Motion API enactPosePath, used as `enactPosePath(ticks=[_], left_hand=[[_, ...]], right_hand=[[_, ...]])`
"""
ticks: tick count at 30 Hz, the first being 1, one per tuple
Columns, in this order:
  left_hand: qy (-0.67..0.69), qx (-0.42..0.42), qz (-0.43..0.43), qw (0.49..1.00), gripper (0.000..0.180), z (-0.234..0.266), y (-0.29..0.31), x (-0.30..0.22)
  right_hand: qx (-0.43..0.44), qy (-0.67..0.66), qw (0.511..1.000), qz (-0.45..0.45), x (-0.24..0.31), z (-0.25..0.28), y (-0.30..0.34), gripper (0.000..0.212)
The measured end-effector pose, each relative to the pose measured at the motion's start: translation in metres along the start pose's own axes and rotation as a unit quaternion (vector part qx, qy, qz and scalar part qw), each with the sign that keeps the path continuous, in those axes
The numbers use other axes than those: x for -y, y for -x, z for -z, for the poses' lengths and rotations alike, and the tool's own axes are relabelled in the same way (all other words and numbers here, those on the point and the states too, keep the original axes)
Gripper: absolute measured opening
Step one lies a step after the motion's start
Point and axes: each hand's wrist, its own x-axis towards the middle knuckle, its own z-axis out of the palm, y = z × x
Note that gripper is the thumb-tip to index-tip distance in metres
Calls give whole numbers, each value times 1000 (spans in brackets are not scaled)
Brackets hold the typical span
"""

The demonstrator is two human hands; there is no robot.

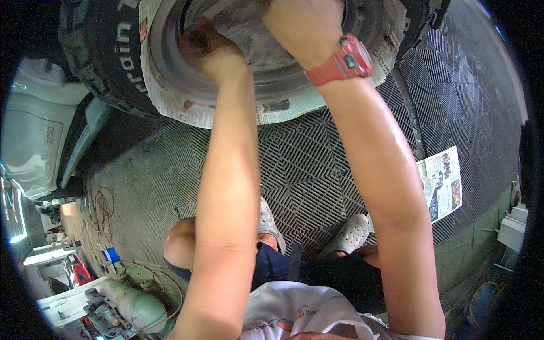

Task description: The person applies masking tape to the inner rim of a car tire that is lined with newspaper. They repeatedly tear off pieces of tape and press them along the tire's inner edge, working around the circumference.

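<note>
raised pale lettering [116, 54] curves along the black sidewall of the tyre at about ten o'clock, partly cut off by the frame edge. printed newspaper sheets [272, 112] are tucked around the wheel rim at twelve o'clock, grey-white with small colour patches. a loose newspaper page [445, 182], rectangular, white with dark photo blocks, lies on the grid floor at three o'clock. a small dark rectangular screen [351, 60] sits on a red wristwatch at about one o'clock.
</note>
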Motion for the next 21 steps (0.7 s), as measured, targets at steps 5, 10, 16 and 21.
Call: enactPosePath(ticks=[5,10,16,21], left_hand=[[162,19,141,976,40,4,-6,-1],[66,17,121,990,47,-15,-10,-19],[57,23,108,992,47,-19,-19,-23],[53,27,99,993,47,-18,-25,-21]], right_hand=[[-83,-92,991,-48,40,-25,-13,16],[-155,-134,974,-93,53,-46,-10,15],[-204,-143,963,-99,61,-58,-19,18],[-231,-167,956,-73,62,-61,-16,22]])
